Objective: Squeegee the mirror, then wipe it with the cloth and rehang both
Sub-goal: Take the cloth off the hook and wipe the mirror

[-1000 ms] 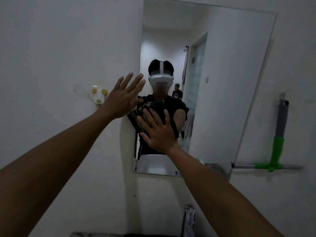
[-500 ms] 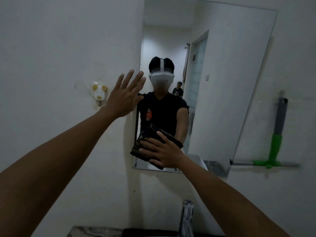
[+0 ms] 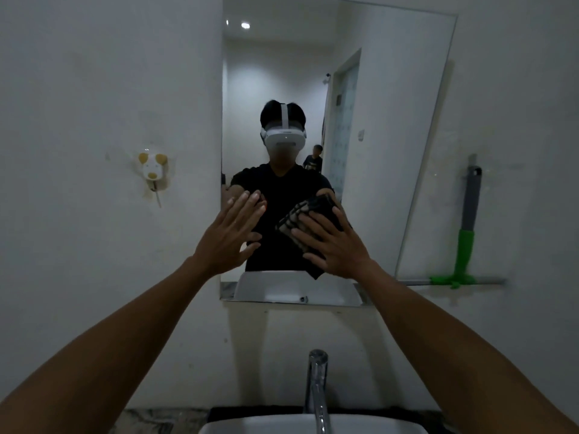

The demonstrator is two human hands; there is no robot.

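A tall frameless mirror (image 3: 391, 120) hangs on the white wall. My right hand (image 3: 335, 245) lies flat on a dark checked cloth (image 3: 300, 219), holding it against the lower middle of the glass. My left hand (image 3: 230, 236) is spread, fingers apart, holding nothing, at the mirror's lower left beside the cloth. A squeegee (image 3: 465, 245) with a grey and green handle hangs blade-down on the wall to the right of the mirror.
A small animal-shaped wall hook (image 3: 152, 170) sticks to the wall left of the mirror with nothing on it. A chrome tap (image 3: 317, 386) and a white basin (image 3: 282, 429) stand below. A person is reflected in the mirror.
My right hand has slid the cloth to the right and slightly up across the glass. My left hand has come off the wall, down and right, to the mirror's lower left.
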